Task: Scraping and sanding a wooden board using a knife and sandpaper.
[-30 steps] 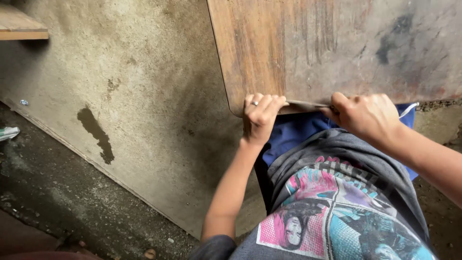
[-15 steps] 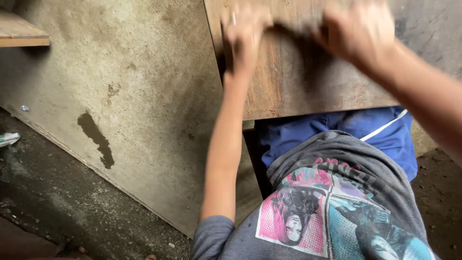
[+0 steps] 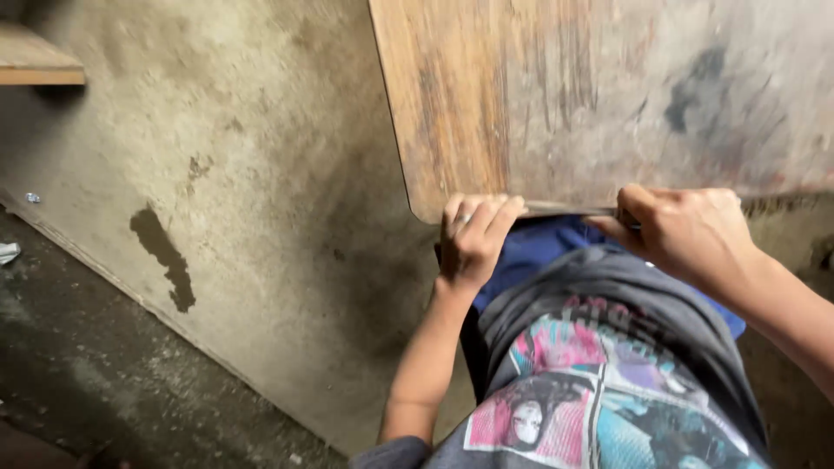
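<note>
The bottom edge of a worn wooden board (image 3: 556,95) is gripped by the left hand (image 3: 473,239), its fingers curled tight over the edge; the same edge is pinched by the right hand (image 3: 686,230), thumb on top; the board is held up above both hands; a dirty concrete floor (image 3: 243,174) is seen beyond the left hand.

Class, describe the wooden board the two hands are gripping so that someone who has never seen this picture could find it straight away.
Start at the stained concrete slab filling the left. Right of it, at the top, is the wooden board, its lower edge gripped by the left hand and right hand. Its brown streaked grain and rounded corner set it apart.
</note>
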